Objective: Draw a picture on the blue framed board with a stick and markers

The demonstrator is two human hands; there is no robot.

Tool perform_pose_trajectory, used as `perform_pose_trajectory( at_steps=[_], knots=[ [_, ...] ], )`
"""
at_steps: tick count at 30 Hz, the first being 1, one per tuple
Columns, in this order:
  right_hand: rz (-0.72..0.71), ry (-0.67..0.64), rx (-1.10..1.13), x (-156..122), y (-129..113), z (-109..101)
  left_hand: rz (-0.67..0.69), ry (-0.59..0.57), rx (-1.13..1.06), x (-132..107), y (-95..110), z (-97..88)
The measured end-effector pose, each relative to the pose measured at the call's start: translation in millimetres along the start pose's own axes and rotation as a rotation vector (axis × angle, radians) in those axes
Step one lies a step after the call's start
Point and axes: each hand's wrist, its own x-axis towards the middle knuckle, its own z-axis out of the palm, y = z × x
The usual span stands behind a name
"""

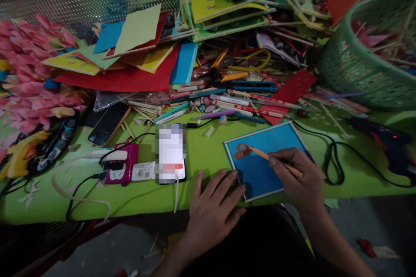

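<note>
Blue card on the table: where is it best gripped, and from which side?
Probably the near corner of the blue card, from the table's front edge. It lies flat, but that corner seems to reach the edge, so fingers can pinch it. The right hand, holding a brush, covers its right side.

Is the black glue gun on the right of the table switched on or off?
On, it seems: a small red light glows on the glue gun lying on the green table.

The phone (170, 153) has its screen blurred out — unreadable. The right hand (297, 179) covers the back of the stick (260, 154), the left hand (212, 207) a corner of the blue board (263, 173). The green basket (354, 69) runs off the right edge — the pink flowers (29, 73) off the left
</note>
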Motion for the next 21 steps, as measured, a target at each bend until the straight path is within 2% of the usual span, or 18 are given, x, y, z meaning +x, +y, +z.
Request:
perform_pose_trajectory(
  at_steps=[7, 13, 21],
  knots=[
    [-0.020, 0.009, 0.054, -0.5, -3.7, -1.9, -0.007, 0.000, -0.016, 0.0, 0.3, 0.8],
    [-0.090, -0.121, 0.029, 1.6, -3.3, 0.3, 0.007, -0.011, -0.006, -1.9, -1.4, 1.4],
    [-0.167, -0.191, 0.016, 7.0, -5.3, 3.9, 0.018, -0.019, 0.000, -3.8, -2.4, 3.3]
  ],
)
